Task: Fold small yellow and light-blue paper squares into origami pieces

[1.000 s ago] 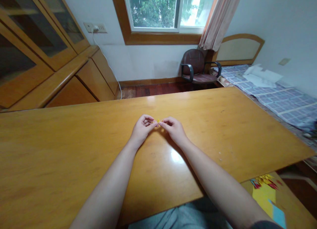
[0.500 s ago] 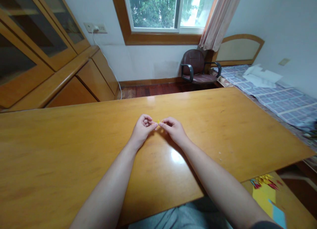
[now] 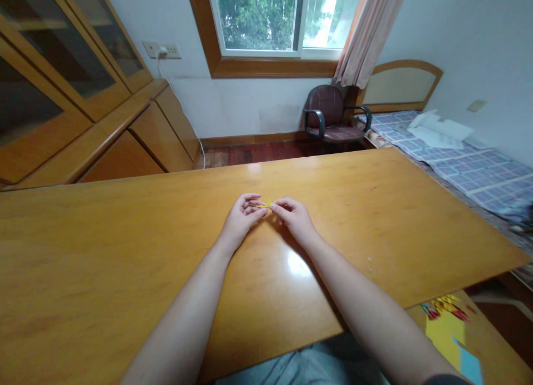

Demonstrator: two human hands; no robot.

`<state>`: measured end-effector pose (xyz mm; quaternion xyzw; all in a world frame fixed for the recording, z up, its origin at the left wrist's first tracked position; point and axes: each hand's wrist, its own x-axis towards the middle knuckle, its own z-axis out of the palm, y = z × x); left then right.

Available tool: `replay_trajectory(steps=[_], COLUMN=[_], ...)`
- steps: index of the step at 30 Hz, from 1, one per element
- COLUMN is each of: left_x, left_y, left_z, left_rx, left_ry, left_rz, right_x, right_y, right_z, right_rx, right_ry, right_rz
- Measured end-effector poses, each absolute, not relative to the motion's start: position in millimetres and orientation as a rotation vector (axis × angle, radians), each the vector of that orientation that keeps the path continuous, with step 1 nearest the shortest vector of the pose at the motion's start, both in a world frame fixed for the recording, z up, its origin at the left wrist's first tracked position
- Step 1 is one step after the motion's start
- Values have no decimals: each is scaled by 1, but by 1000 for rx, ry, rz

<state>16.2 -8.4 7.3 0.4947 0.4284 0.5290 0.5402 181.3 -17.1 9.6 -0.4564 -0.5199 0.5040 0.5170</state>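
Angling left forearm (image 3: 183, 306) in from 7ish and right forearm (image 3: 353, 288) from 5ish, pointing left hand (image 3: 245, 214) toward 1 o'clock, right hand (image 3: 295, 214) toward 10, loosely curling fingers (image 3: 252, 196), nearly touching thumbs (image 3: 260, 211) tbh.

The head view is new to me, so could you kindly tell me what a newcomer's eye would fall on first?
Probably the left hand and right hand, close together over the middle of the broad wooden table, with a small yellow piece between them. Next might come the bright window at the top, then the yellow sheet and blue sheet at lower right.
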Motion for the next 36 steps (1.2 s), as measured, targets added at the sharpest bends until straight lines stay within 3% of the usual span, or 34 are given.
replay_trajectory(steps=[36], left_x=[11], left_y=[-8], left_z=[3], left_rx=[1230], left_ry=[1074], left_rz=[1129], right_x=[183], right_y=[-15], right_z=[4], right_rx=[-1095], right_ry=[-1278], right_rz=[1177])
